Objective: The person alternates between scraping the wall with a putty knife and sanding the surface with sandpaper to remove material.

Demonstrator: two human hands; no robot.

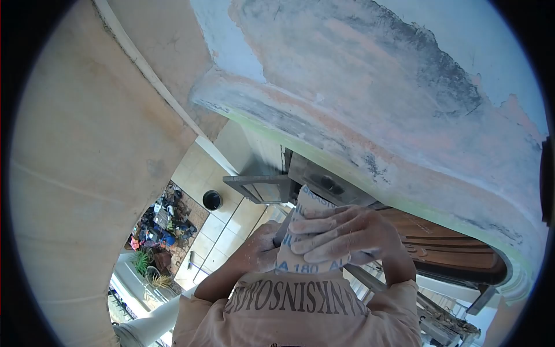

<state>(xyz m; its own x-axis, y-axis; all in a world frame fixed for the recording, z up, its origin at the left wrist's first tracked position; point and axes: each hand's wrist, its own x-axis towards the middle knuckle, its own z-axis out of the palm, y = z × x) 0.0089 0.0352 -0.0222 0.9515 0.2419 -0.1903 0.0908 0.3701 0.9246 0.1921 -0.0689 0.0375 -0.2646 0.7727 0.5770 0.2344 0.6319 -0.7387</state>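
A sheet of sandpaper (306, 265), its pale back printed with blue letters and "180", is held up in front of my chest. My right hand (344, 234) lies across it, fingers together and bent over the paper. My left hand (264, 247) is closed at the sheet's left edge, where a narrow dark grey piece (282, 230) shows between hand and paper. What that piece is, I cannot make out. Pale dust covers both hands. Above them runs a curved plaster moulding (324, 130) with grey and pinkish patches.
Left of me rises a large beige wall (87, 173). Far below, a black bucket (212, 200) stands on the tiled floor (222, 234) beside a pile of mixed items (165, 222) and a green plant (141, 261). A dark open shutter (260, 188) and brown wooden panelling (451, 240) sit beneath the moulding.
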